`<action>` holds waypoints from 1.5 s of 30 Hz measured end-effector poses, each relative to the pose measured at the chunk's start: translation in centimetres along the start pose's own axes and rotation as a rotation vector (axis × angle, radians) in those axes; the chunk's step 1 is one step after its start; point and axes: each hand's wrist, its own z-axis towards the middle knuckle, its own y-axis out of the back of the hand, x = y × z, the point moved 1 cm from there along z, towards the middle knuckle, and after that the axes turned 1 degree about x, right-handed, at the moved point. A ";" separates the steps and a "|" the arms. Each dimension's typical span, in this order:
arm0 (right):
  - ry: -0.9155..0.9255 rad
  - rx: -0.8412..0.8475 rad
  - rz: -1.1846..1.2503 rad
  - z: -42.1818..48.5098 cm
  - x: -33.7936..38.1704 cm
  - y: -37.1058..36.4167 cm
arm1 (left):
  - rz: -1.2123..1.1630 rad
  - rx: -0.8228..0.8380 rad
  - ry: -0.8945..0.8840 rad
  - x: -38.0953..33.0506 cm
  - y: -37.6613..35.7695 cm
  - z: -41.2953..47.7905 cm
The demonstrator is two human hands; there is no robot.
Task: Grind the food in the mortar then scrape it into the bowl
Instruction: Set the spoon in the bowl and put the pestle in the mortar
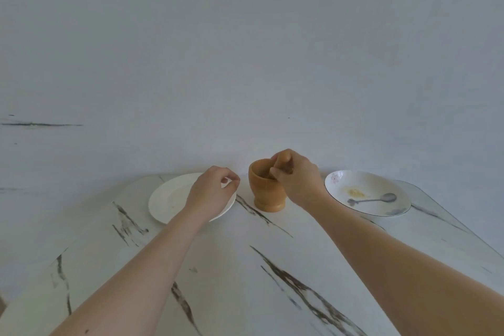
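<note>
A wooden mortar [266, 188] stands upright at the far middle of the table. My right hand [298, 180] grips the wooden pestle [282, 159], whose lower end is down inside the mortar; the food inside is hidden. My left hand [211, 192] hovers over the right rim of a white plate [169, 199], left of the mortar, fingers curled with thumb and forefinger pinched, and I cannot tell whether it holds anything. To the right sits a white bowl [354, 180] with a patch of yellow ground food [356, 192] and a metal spoon [373, 200].
The marble-patterned table [245, 267] has rounded far corners and ends close behind the dishes, against a plain pale wall [245, 63]. Both forearms stretch across the near table.
</note>
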 end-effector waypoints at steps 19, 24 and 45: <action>-0.283 0.032 -0.630 1.8 -12.4 8.9 | -0.063 -0.269 -0.024 -1.5 -4.0 1.9; -0.226 0.207 -0.685 1.5 -14.2 8.1 | -0.053 -0.305 -0.015 -1.9 -4.4 2.2; -0.198 0.015 -0.633 0.3 -14.1 8.6 | -0.119 -0.351 0.013 -3.0 -3.8 1.7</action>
